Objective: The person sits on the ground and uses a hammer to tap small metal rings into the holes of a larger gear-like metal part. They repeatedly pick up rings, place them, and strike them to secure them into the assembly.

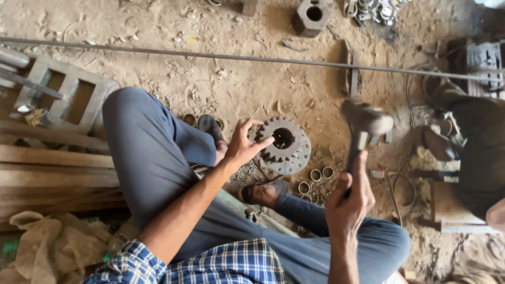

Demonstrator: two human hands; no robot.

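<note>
On the dirt floor between your feet lies the toothed gear (284,144). Your left hand (243,143) spreads its fingers against the gear's left edge; your right hand (351,197), right of the gear, grips a raised hammer (364,126). Small metal rings (315,176) sit just below the gear.

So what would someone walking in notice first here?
Probably the gear, a toothed metal wheel lying flat on the dirt floor at the centre, with the left hand resting on its edge. Next, the hammer raised in the right hand just right of it, its head blurred. Small metal rings lie beside the gear, and a long rod crosses the floor above.
</note>
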